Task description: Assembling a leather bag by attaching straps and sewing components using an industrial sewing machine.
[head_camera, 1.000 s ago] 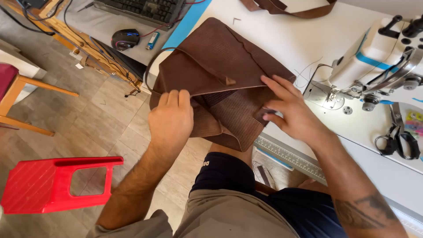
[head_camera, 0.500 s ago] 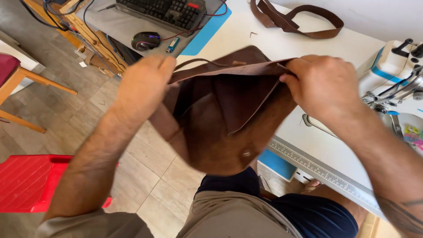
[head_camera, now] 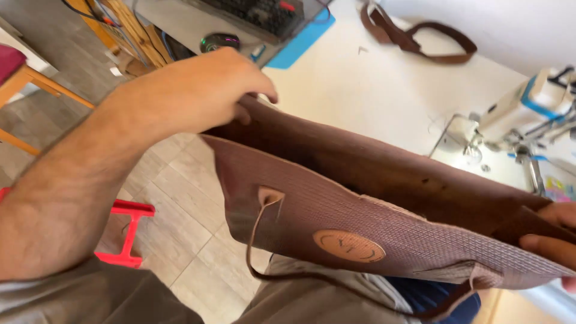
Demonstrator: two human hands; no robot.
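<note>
leather bag (head_camera: pixel 372 204) in brown hangs stretched between the two hands, its long axis running from upper left, near the person's chest side, down to the lower right edge of view. the bag sits above the lap, off the edge of the white counter (head_camera: pixel 372 90), not resting on it. its woven-textured panel faces the camera, with an oval tan patch (head_camera: pixel 349 246) low on that panel and a thin cord handle (head_camera: pixel 255 240) looping down from a small tab.

left hand (head_camera: pixel 198 90) is at the bag's upper left end, fingers curled over the top edge and pinching it. right hand (head_camera: pixel 555 237) is at the bag's far lower right end, only partly in view; its fingers close on the corner there. both are equally engaged, one at each end, with the mouth of the bag held open between them.

beyond the bag, on the counter, lies a loose brown strap (head_camera: pixel 420 39); to the bag's right stands a sewing machine (head_camera: pixel 516 114). past the bag's left end are a computer mouse (head_camera: pixel 219 42) and a keyboard (head_camera: pixel 270 12). below the bag's left end, on the tiled floor, a red stool (head_camera: pixel 127 234) shows.
</note>
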